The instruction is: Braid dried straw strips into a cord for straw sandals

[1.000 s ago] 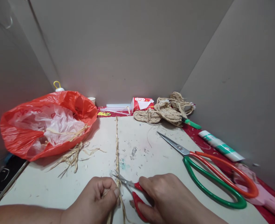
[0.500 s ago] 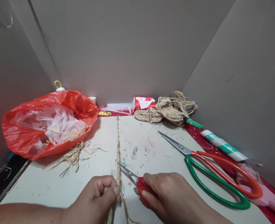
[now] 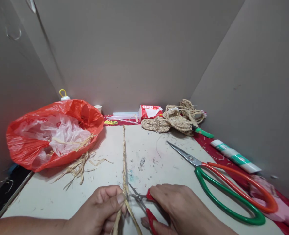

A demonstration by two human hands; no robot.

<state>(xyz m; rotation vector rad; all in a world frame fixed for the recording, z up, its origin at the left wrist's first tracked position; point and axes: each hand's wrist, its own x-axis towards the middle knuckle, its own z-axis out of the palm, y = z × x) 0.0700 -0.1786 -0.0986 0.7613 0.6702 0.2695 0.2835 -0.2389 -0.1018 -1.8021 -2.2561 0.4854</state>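
Observation:
A thin braided straw cord (image 3: 124,156) runs away from me down the middle of the pale board (image 3: 144,140). My left hand (image 3: 107,207) pinches its near end between thumb and fingers, and loose straw strands (image 3: 134,217) trail below the grip. In my right hand (image 3: 176,204) is a small pair of scissors (image 3: 140,197) with red handles. Its handles and blades are spread apart, with the blades pointing at the cord just beside my left thumb. Whether a strand lies between the blades I cannot tell.
A red plastic bag (image 3: 40,160) stands at left, with straw scraps (image 3: 78,168) before it. Large scissors (image 3: 230,182) lie at right, beside a green-and-white tube (image 3: 234,156). Behind are coiled cords (image 3: 177,119), a green-handled cutter (image 3: 203,132), a red tissue pack (image 3: 150,112) and straws (image 3: 124,116).
The small scissors have opened and come nearer my left fingers, lower along the cord. The whole view has shifted slightly. My left hand keeps its pinch.

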